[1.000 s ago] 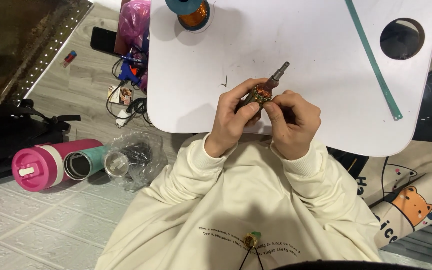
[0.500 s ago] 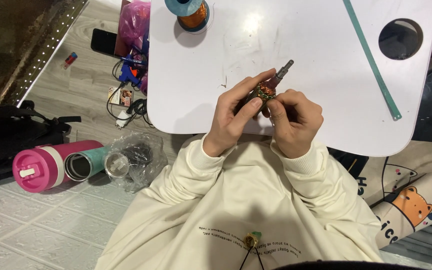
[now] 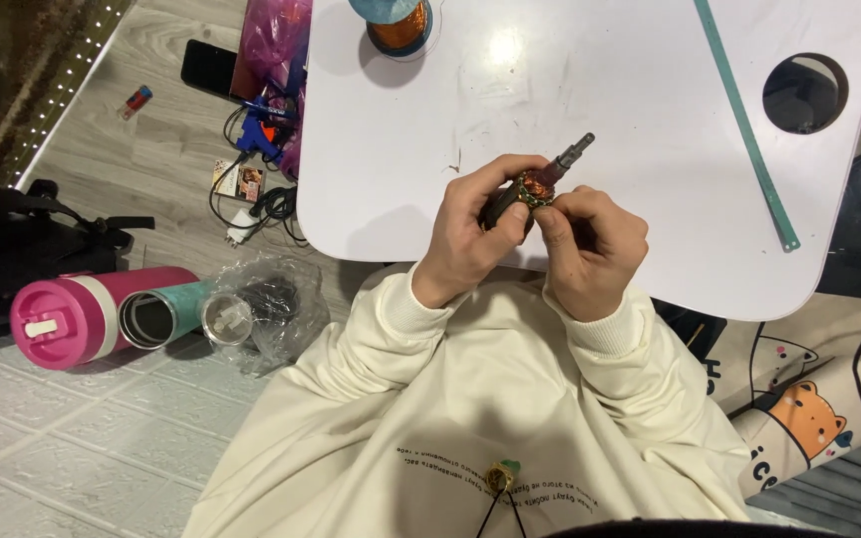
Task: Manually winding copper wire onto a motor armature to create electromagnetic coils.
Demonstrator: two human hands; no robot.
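left hand clenched around dark lower end of motor rotor | right hand pinching its copper winding, just beside left hand | rotor held over white surface, shaft pointing away | copper wire spool well beyond left hand

Dressed in a big, soft, cream sweatshirt filling the lower middle of the frame. Long sleeves with ribbed cuffs at the wrists. Small dark writing and a tiny colourful picture on the chest.
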